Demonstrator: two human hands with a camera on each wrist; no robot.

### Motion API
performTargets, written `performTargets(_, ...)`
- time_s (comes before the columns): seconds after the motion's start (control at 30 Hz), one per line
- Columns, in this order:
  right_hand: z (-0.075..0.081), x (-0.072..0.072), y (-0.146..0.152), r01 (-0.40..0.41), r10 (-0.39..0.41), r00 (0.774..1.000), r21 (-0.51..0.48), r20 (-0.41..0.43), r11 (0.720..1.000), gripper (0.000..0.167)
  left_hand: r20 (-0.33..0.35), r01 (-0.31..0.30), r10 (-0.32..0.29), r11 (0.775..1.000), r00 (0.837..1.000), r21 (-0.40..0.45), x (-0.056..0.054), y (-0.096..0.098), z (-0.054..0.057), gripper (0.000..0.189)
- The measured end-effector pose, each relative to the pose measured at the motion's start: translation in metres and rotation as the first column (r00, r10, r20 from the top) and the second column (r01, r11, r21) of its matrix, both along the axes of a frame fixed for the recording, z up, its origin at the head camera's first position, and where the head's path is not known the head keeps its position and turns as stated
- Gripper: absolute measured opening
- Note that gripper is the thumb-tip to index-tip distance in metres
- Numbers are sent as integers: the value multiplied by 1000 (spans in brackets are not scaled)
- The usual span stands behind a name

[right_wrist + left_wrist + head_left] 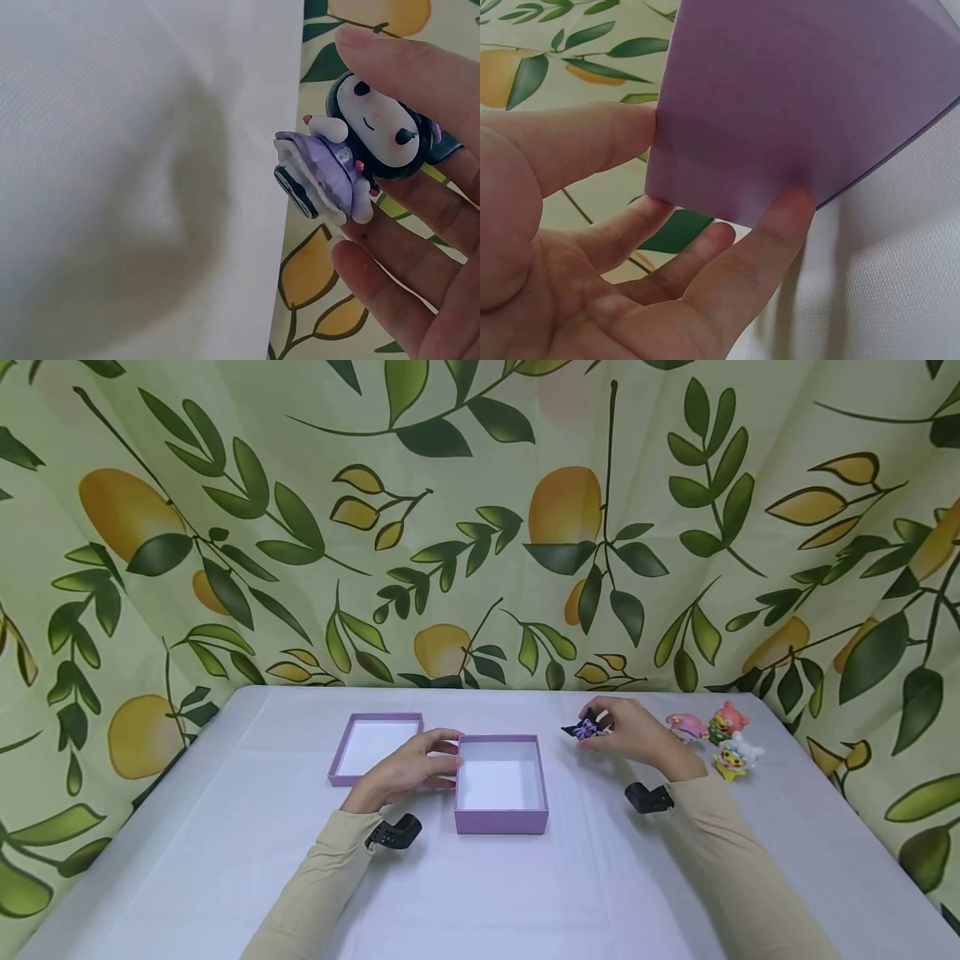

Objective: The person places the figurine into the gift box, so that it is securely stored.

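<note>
An open purple box (501, 822) with a white inside stands on the table in the head view. My left hand (411, 768) is at its left side. In the left wrist view, fingertips of that hand (652, 262) touch the purple side wall (780, 97) and its edge. My right hand (637, 735) holds a small figurine (585, 727) to the right of the box. The right wrist view shows this figurine (352, 150) lying tilted between thumb and fingers, with a black hood, white face and purple dress.
A shallow purple lid (341, 758), white inside, lies behind my left hand. Beyond my right wrist stand a pink figurine (686, 727), a red and green one (727, 722) and a white and yellow one (735, 756). A patterned curtain (480, 527) hangs behind the white-covered table (585, 893).
</note>
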State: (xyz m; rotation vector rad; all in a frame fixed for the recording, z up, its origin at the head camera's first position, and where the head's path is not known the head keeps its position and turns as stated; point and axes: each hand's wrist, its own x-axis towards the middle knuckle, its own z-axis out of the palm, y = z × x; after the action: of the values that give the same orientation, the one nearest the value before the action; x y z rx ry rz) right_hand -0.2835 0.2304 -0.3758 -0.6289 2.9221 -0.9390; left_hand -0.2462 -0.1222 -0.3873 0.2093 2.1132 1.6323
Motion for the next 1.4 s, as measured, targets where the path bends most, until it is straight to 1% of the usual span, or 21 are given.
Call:
performTargets(0.37,8,6,-12,-24,25,998,22,-60,999,40,-5,0,0,1000,1000,-16,-1,0,-1,50)
performTargets(0.5,11,8,-17,-2,4,998,39,-70,999,40,-6,10,-10,1000,1000,-6,-1,0,-1,51)
performTargets(0.73,15,15,-27,25,-23,996,21,-85,999,42,6,3,-3,1000,1000,7,0,0,0,51)
performTargets(1.17,16,22,-40,36,-32,988,25,-149,999,42,8,3,-3,1000,1000,7,0,0,0,50)
performTargets(1.4,18,25,-47,39,-39,988,-6,-150,999,42,1,6,-6,1000,1000,8,0,0,0,50)
